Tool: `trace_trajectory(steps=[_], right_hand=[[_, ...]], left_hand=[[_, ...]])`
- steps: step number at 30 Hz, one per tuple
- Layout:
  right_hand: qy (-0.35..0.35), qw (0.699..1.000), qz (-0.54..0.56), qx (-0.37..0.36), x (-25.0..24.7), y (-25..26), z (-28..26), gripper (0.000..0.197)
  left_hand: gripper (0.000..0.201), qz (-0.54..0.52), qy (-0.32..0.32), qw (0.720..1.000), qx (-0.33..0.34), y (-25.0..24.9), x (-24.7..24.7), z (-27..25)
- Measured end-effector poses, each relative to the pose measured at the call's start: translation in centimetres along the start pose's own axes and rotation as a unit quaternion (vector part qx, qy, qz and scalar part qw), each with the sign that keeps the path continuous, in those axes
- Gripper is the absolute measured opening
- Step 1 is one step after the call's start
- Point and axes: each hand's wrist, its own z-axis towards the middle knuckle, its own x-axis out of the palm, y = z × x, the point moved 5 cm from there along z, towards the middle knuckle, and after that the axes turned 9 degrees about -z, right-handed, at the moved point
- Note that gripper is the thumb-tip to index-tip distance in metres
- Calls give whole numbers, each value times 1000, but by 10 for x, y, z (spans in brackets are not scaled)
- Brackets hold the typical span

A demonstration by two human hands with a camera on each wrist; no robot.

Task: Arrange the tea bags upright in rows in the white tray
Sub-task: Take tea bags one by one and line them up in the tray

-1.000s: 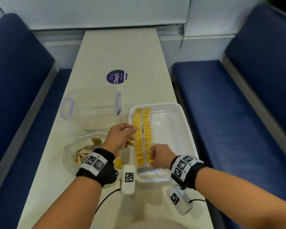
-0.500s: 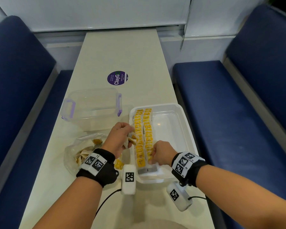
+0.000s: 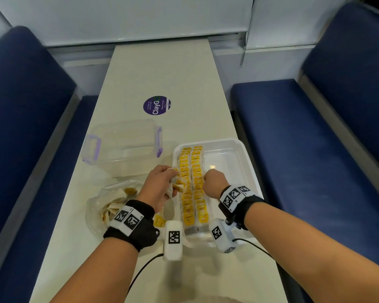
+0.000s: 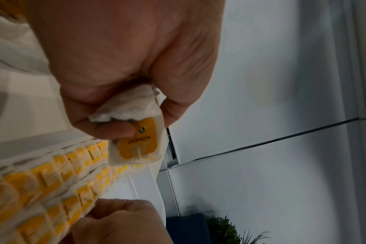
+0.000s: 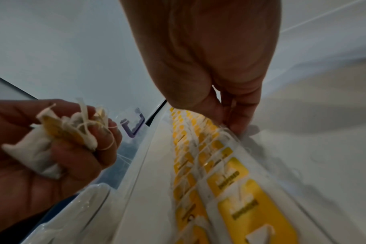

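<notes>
The white tray (image 3: 245, 167) lies on the table's right half. Two rows of upright tea bags (image 3: 192, 182) with yellow tags fill its left side, and its right side is bare. My left hand (image 3: 162, 184) hovers at the tray's left rim and grips a bunch of tea bags (image 4: 136, 132), which the right wrist view shows as a bundle (image 5: 59, 132) with tangled strings. My right hand (image 3: 213, 182) is at the middle of the right row (image 5: 226, 165). Its thumb and fingertips (image 5: 238, 118) point down and pinch the top edge of a bag there.
A clear lidless container (image 3: 123, 147) with purple latches stands left of the tray. A plastic bag (image 3: 112, 202) of loose tea bags lies beside my left wrist, and a stray yellow-tagged bag (image 3: 159, 220) lies under it. A purple sticker (image 3: 157, 105) is further back. Blue benches flank the table.
My right hand has slid from the near end of the right row to its middle. The left hand has kept its bundle and stayed by the tray's left rim.
</notes>
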Motion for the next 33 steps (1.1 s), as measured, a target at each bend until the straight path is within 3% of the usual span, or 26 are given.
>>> trace_trajectory(steps=[10, 13, 16, 18, 20, 25, 29, 33], right_hand=[[9, 1000, -1, -14, -4, 2, 12, 28], [-27, 1000, 4, -12, -15, 3, 10, 19], [-77, 981, 149, -93, -32, 12, 3, 24], [-32, 941, 301, -150, -42, 23, -10, 26], [14, 918, 356, -172, -49, 30, -20, 24], [-9, 932, 295, -209, -55, 36, -24, 11], [-21, 918, 348, -190, -62, 33, -22, 5], [-75, 934, 299, -180, -76, 30, -17, 7]], left_hand=[[8, -32, -6, 999, -10, 2, 3, 5], [13, -61, 4, 998, -24, 1, 4, 9], [17, -74, 13, 997, -29, 0, 8, 10], [17, -91, 0, 996, -24, 0, 10, 12], [14, -100, -16, 995, -13, -2, 11, 13], [21, -101, -2, 995, 21, -6, 16, 14], [19, -80, 22, 996, 22, -6, 20, 14], [17, -53, 0, 998, 16, -1, 13, 19]])
